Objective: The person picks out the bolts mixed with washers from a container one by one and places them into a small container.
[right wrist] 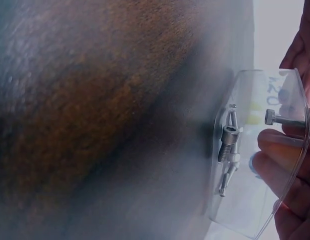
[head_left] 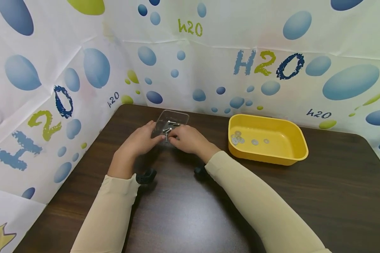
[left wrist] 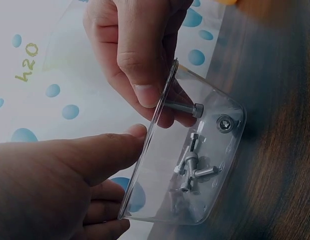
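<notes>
A small clear plastic container (head_left: 176,112) stands at the back left of the table. My left hand (head_left: 140,138) holds its left side, the thumb on the near rim and the fingers along the outer wall. From the right, my right hand (head_left: 188,138) reaches over the rim. Its thumb and fingers pinch the shank of a silver socket head bolt (left wrist: 184,107), the head pointing down into the container. Several more metal bolts (left wrist: 192,162) lie in a loose pile at the bottom, one of them (left wrist: 225,123) apart with its hex socket showing.
A yellow plastic tub (head_left: 282,161) stands to the right of my right hand, with several flat metal washers (head_left: 255,142) on its floor. The dark wooden table (head_left: 177,211) meets a white patterned sheet (head_left: 209,77) at the back and left.
</notes>
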A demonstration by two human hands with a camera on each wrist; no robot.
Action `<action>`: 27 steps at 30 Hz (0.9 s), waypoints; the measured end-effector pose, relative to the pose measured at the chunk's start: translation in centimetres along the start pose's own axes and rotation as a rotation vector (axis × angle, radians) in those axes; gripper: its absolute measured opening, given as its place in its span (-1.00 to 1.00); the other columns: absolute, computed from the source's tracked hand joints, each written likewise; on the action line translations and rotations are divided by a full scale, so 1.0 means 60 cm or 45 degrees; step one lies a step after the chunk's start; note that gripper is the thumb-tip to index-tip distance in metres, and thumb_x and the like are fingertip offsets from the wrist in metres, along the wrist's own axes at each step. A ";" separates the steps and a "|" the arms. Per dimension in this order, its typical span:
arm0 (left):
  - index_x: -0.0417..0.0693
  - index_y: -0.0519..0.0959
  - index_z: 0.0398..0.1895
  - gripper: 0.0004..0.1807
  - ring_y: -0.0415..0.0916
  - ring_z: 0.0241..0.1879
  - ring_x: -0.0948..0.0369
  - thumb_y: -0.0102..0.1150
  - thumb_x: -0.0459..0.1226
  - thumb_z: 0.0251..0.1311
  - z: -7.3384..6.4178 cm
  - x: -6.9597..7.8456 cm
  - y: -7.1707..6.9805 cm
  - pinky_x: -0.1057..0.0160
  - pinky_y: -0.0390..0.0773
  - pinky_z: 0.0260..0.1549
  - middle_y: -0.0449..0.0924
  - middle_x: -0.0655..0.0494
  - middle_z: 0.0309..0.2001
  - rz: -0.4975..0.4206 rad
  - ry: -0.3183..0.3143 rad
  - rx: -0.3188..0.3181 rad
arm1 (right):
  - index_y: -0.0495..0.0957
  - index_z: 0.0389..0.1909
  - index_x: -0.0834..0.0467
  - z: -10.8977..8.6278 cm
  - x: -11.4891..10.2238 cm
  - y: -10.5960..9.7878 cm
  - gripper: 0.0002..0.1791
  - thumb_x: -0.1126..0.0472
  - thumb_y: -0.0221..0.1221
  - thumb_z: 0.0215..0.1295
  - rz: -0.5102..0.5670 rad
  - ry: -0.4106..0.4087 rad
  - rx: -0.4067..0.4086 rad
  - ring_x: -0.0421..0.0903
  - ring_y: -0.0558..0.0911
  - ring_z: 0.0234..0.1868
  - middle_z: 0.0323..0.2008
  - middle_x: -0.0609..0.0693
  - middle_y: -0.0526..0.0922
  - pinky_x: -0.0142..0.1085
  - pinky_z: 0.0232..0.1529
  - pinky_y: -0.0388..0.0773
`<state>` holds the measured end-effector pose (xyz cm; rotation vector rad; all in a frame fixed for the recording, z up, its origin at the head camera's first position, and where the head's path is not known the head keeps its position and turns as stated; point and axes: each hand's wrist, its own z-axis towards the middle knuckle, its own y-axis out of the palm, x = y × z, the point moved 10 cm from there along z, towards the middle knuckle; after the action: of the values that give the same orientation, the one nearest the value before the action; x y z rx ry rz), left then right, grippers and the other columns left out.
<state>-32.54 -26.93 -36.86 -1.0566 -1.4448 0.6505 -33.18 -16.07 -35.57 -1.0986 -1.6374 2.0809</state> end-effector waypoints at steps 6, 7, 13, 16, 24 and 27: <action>-0.24 0.10 0.51 -0.18 0.14 0.44 -0.18 0.06 0.06 0.38 0.000 -0.001 0.003 -0.23 0.18 0.37 0.06 -0.24 0.51 -0.012 0.001 0.005 | 0.71 -0.14 0.02 0.000 -0.003 0.004 -0.75 0.10 0.06 0.43 -0.066 -0.026 -0.011 -0.12 0.58 -0.21 -0.23 -0.13 0.70 -0.22 -0.06 0.54; -0.24 0.11 0.51 -0.18 0.16 0.43 -0.17 0.07 0.06 0.38 0.000 0.000 0.002 -0.22 0.19 0.36 0.08 -0.23 0.50 -0.014 0.004 0.010 | 0.71 -0.16 0.02 0.000 -0.003 0.004 -0.76 0.10 0.06 0.43 -0.073 -0.028 -0.011 -0.12 0.57 -0.20 -0.24 -0.13 0.70 -0.22 -0.06 0.54; -0.27 0.13 0.49 -0.19 0.23 0.39 -0.16 0.07 0.06 0.38 -0.001 0.001 0.000 -0.22 0.23 0.35 0.14 -0.24 0.47 -0.007 0.013 0.021 | 0.70 -0.14 0.05 -0.001 -0.005 0.006 -0.74 0.11 0.04 0.45 -0.084 -0.047 -0.018 -0.10 0.59 -0.14 -0.20 -0.11 0.71 -0.19 0.27 0.42; -0.31 0.08 0.50 -0.16 0.14 0.44 -0.18 0.05 0.07 0.39 -0.001 -0.001 0.002 -0.22 0.18 0.37 0.07 -0.26 0.50 0.003 -0.008 0.011 | 0.70 -0.11 0.07 -0.002 -0.004 0.007 -0.73 0.12 0.03 0.46 -0.076 -0.057 -0.027 -0.11 0.60 -0.11 -0.15 -0.09 0.72 -0.18 0.34 0.37; -0.28 0.06 0.51 -0.14 0.11 0.45 -0.18 0.05 0.08 0.38 -0.001 0.000 0.004 -0.23 0.16 0.38 0.04 -0.24 0.52 0.002 -0.028 -0.013 | 0.69 0.03 0.08 -0.016 0.011 -0.010 -0.70 0.12 0.08 0.44 0.100 0.045 -0.034 -0.14 0.62 -0.14 -0.05 -0.08 0.72 -0.21 0.01 0.58; -0.27 0.06 0.52 -0.14 0.13 0.45 -0.17 0.06 0.07 0.38 -0.001 -0.002 0.002 -0.24 0.17 0.37 0.06 -0.23 0.51 -0.006 -0.038 -0.008 | 0.67 0.07 0.07 -0.028 0.022 -0.028 -0.68 0.09 0.08 0.44 0.155 0.102 0.007 -0.15 0.60 -0.14 -0.03 -0.09 0.71 -0.23 0.02 0.59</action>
<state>-32.45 -26.99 -37.00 -1.0526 -1.4752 0.6611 -33.25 -13.51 -34.67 -1.2919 -1.5630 2.0841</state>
